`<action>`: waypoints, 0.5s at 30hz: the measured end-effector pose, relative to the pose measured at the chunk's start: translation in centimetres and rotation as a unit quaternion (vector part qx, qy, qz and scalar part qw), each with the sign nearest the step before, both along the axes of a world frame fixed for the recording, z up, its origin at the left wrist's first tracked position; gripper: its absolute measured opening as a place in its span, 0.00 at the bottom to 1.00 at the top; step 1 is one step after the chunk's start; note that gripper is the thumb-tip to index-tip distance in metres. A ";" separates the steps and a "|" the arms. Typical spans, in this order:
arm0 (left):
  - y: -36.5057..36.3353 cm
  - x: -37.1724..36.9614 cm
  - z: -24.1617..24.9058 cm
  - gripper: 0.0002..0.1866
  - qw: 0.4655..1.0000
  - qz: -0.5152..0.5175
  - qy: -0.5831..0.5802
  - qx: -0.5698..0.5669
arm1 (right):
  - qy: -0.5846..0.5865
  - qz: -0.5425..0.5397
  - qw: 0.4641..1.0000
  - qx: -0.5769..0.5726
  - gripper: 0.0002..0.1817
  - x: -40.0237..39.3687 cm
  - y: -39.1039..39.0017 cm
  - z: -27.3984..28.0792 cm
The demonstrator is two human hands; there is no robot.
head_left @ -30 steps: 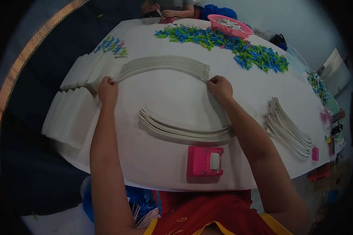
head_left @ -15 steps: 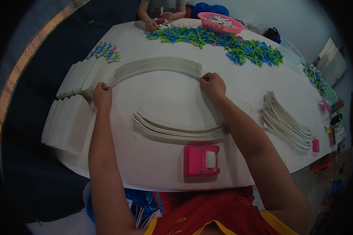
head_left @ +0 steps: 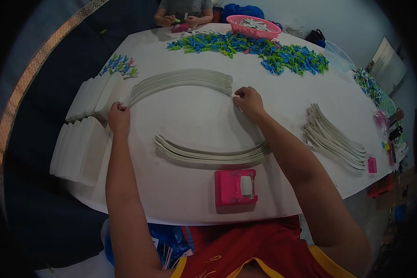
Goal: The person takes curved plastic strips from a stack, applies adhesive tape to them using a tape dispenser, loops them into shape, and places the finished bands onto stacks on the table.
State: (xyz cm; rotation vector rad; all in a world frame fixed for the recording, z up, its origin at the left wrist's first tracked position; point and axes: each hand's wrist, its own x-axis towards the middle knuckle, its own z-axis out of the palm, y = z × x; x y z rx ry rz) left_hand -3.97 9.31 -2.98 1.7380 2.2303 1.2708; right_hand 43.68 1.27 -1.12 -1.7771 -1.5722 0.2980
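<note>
Several pale curved strips (head_left: 183, 79) lie side by side in an arch across the table. At their left end is my left hand (head_left: 119, 116), its fingers closed on something I cannot make out. My right hand (head_left: 248, 101) is just off the right end of the arch, a small gap between them, with thumb and fingers curled together; what they hold, if anything, is too small to tell. A second bundle of curved strips (head_left: 208, 155) lies nearer to me, partly behind my right forearm. Below it stands a pink tape dispenser (head_left: 235, 191).
White rounded panels (head_left: 81, 148) stand stacked at the left. Blue and green clips (head_left: 296, 58) are heaped at the back beside a pink basket (head_left: 254, 28). Another strip bundle (head_left: 333, 136) lies at the right. A co-worker's hands (head_left: 192, 21) are at the far edge.
My right hand has come away from the right end of the arch. The view has shifted slightly. The co-worker's hand has lifted from the clips and now holds a green piece.
</note>
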 end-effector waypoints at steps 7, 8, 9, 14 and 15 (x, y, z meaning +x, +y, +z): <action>-0.2 -0.5 -0.3 0.21 0.998 -0.036 -0.037 0.021 | 0.032 0.137 0.990 0.022 0.10 2.7 -8.2 3.5; -0.4 -0.5 -0.2 0.21 0.996 -0.053 -0.065 0.036 | 0.012 0.171 0.984 0.046 0.08 2.6 -10.9 4.7; -0.7 -0.6 -0.3 0.21 0.996 -0.052 -0.064 0.038 | -0.008 0.205 0.976 0.071 0.07 2.7 -13.4 5.5; -3.7 -0.1 -0.3 0.15 0.953 -0.091 -0.287 0.045 | -0.168 0.261 0.940 0.143 0.08 4.7 -21.2 4.4; -4.7 0.3 0.0 0.15 0.953 -0.092 -0.284 0.046 | -0.206 0.250 0.935 0.147 0.09 4.8 -21.9 4.1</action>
